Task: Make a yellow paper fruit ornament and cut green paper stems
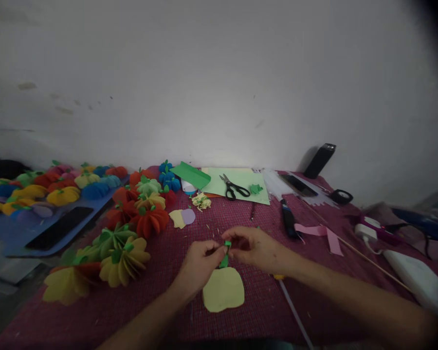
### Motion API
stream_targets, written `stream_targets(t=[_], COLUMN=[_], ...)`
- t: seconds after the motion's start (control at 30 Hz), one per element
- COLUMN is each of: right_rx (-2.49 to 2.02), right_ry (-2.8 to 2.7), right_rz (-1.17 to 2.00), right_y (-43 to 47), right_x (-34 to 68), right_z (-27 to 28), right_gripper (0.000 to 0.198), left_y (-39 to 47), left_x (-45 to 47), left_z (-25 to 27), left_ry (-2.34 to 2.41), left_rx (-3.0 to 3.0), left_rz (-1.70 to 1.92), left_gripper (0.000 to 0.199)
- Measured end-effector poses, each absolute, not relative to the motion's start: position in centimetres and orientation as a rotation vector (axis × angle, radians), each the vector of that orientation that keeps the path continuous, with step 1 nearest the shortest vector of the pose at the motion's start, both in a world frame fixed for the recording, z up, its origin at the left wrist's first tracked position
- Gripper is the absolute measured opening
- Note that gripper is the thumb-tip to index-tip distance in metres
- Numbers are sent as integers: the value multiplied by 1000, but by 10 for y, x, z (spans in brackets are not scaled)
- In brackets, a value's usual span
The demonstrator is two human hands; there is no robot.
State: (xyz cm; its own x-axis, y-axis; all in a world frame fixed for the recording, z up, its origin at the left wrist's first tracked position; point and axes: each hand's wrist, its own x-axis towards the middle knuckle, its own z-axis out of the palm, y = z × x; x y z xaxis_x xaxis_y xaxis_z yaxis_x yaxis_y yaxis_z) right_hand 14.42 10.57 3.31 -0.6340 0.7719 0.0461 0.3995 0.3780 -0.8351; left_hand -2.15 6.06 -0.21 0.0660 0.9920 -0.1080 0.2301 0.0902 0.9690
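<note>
Near the front middle of the table, my left hand (201, 265) pinches a small green paper piece (224, 262) between thumb and fingers. My right hand (253, 247) faces it, its fingertips closed at the piece's upper, folded-looking end. Fingers cover part of the green paper. Just below both hands lies a pale yellow paper cutout (223, 291), roughly square with rounded corners. To the left of my left hand sit fanned paper pumpkins, among them a yellow one (124, 262) and a red one (150, 222).
Black-handled scissors (233, 187) rest on light green paper (213, 177) at the back. Paper scraps (201, 201), a dark cutter-like tool (288, 218), pink ribbon (319, 232) and a thin stick (368, 257) lie around. A phone (59, 227) sits far left. A wall (219, 87) stands behind.
</note>
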Motion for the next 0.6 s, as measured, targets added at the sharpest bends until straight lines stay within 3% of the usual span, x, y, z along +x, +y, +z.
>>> stream_targets(t=[0.1,0.3,0.6], right_rx=[-1000,-1060,-1116], right_ry=[-2215,-1996,-2033], right_rz=[1229,1587,1686], right_y=[108,114,115], right_x=[142,138,135], right_z=[33,33,29], right_gripper=[13,30,14], left_y=[59,50,47], left_x=[-22,-24,-27], left_z=[-2,5,2], left_ry=[1350,1267,1225], left_rx=[1336,1245,1235], left_rz=[946,947,1030], left_gripper=[31,22,16])
